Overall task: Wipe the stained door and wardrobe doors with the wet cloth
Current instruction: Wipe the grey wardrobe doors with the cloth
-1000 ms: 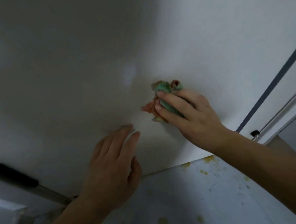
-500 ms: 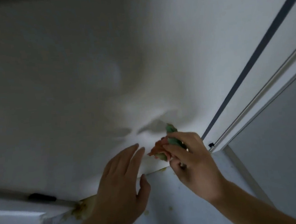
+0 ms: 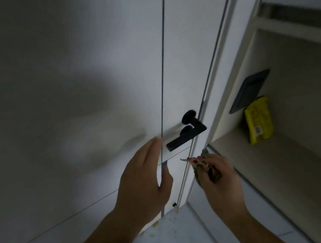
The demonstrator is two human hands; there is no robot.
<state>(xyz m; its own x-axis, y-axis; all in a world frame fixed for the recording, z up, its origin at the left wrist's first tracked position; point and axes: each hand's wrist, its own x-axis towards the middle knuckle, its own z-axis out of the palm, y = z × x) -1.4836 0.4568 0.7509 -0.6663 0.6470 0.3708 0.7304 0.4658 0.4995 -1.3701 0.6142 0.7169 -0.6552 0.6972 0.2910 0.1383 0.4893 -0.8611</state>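
**Cloth held just below the door handle**

The white door (image 3: 92,69) fills the view left of and above its black handle (image 3: 186,136). Right of the handle, an open shelf (image 3: 289,167) holds a yellow packet (image 3: 258,120) and a dark flat thing (image 3: 250,91). Below the handle, the floor (image 3: 190,236) shows yellowish stains (image 3: 155,223). The left hand (image 3: 142,182), blurred, reaches up just left of the handle, fingers straight and together; contact with the door cannot be told. The right hand (image 3: 220,178), below and right of the handle, pinches the bunched cloth (image 3: 197,171) by the door's edge.
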